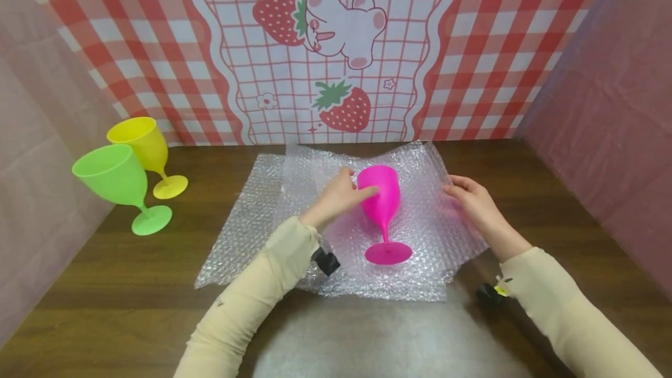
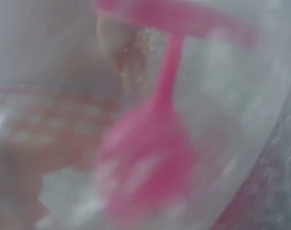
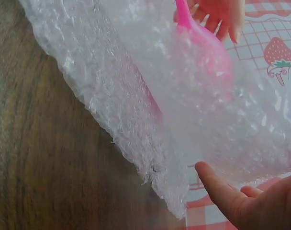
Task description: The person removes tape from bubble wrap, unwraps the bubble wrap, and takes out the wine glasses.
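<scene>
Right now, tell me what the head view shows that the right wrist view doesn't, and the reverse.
Only the head view shows the green goblet and yellow goblet standing at the table's left, plus both sleeves. Only the right wrist view shows the bubble wrap's raised edge from close up, with the right hand's thumb beside it. Both show the pink goblet lying on the bubble wrap, the left hand touching its bowl, and the strawberry backdrop.

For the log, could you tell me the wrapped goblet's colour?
Pink goblet, clearest in the head view.
</scene>
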A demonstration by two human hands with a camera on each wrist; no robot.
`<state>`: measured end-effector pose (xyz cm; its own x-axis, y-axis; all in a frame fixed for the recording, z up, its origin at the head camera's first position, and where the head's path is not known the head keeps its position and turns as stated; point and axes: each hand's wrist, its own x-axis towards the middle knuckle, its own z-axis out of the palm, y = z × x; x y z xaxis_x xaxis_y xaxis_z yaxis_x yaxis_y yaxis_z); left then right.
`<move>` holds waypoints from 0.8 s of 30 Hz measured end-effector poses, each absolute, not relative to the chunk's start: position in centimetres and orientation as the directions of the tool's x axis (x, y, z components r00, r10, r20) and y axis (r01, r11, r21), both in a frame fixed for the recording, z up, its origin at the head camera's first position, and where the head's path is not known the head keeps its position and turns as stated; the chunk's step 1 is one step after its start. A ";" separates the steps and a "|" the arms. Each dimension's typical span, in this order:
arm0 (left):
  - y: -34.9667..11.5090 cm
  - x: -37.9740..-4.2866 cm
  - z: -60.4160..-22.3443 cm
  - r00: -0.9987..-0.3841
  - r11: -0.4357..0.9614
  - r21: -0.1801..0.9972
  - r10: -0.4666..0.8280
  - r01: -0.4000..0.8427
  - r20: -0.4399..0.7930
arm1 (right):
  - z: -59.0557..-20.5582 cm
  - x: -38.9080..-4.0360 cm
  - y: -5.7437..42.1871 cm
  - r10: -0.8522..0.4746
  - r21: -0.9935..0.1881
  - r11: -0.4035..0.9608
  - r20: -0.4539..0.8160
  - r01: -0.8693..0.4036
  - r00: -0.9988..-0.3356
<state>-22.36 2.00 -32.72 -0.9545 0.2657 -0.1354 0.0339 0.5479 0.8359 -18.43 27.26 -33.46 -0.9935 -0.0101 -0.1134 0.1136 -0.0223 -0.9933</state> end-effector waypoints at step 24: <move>3.2 -22.8 -35.1 -0.958 0.423 0.904 0.230 -0.059 -0.170 | -33.8 -18.2 27.2 0.027 -0.979 0.192 -0.072 0.076 -0.997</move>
<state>-22.77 3.17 -35.10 -0.9581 0.2305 -0.1702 -0.0588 0.4232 0.9041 -18.23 27.16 -33.79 -0.9970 0.0274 -0.0723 0.0762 0.1916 -0.9785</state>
